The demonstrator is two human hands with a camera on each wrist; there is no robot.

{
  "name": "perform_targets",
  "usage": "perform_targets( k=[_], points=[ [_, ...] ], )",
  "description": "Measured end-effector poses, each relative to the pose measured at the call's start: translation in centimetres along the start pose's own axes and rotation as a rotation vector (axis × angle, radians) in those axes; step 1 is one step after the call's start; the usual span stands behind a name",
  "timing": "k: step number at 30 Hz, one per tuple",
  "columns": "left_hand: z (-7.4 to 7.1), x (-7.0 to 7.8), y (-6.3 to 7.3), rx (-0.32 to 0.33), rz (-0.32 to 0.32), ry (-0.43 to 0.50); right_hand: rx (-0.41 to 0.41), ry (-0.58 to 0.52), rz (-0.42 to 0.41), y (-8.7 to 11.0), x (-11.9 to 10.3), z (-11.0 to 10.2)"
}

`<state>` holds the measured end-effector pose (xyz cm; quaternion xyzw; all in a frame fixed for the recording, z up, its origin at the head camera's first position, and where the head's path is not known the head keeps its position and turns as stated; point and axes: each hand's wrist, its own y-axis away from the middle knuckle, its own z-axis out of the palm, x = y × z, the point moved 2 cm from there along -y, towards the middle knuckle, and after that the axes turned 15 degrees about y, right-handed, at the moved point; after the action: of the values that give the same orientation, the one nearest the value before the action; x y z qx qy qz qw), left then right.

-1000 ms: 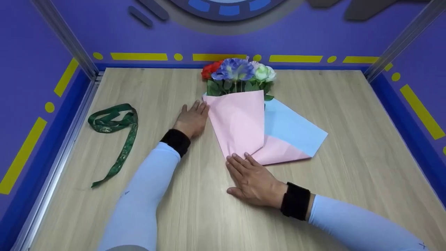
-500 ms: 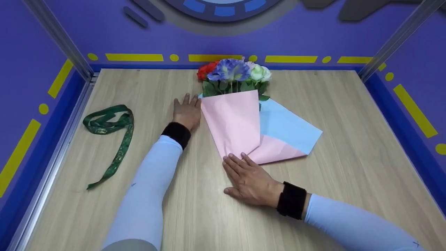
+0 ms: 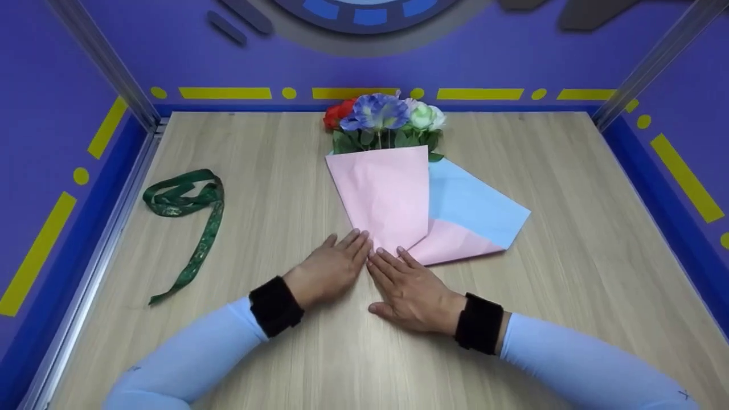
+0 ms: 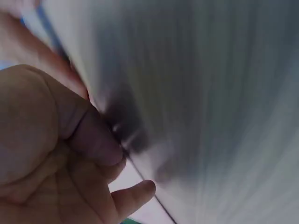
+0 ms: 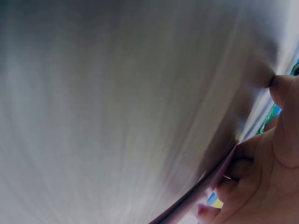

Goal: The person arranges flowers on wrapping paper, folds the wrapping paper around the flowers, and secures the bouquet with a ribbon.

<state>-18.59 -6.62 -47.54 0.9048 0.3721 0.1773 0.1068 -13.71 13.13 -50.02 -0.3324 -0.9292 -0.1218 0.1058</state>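
A bouquet lies at the back middle of the table in the head view, with a red flower (image 3: 338,115), a blue-purple flower (image 3: 377,112) and a pale green-white flower (image 3: 423,117) over green leaves. Wrapping paper folds around the stems: a pink flap (image 3: 384,191) covers the front, and a light blue side (image 3: 475,200) spreads to the right. My left hand (image 3: 333,270) lays its extended fingertips on the lower left edge of the pink flap. Fingers outstretched, my right hand (image 3: 417,297) presses the paper's bottom point. The stems are hidden by the paper.
A dark green ribbon (image 3: 200,245) with gold print lies loosely looped on the left of the wooden table (image 3: 569,239). Purple panels with yellow marks, such as the back wall (image 3: 364,71), enclose the table on three sides.
My left hand has moved down from the upper left edge of the pink paper to near its bottom point, beside the right hand. The right hand has stayed in place.
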Motion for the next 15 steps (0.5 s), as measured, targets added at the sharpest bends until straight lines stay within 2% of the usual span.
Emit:
perform_targets(
  k=[2,5,9,11,15],
  points=[
    [0.5,-0.3,0.3,0.019,0.021,-0.028,-0.004,-0.003,0.005,0.0,0.0,0.0],
    [0.6,-1.5,0.2,0.04,0.028,-0.06,-0.01,-0.003,0.007,0.0,0.0,-0.1],
    [0.5,-3.1,-0.2,0.037,0.039,-0.006,-0.017,0.014,0.01,0.1,0.1,-0.1],
    [0.4,-3.7,-0.4,0.048,0.022,0.006,-0.017,0.018,0.014,0.1,0.1,-0.1],
    [0.1,-4.2,-0.6,0.07,-0.064,-0.006,-0.019,0.002,0.01,0.1,0.1,0.0]
  ],
)
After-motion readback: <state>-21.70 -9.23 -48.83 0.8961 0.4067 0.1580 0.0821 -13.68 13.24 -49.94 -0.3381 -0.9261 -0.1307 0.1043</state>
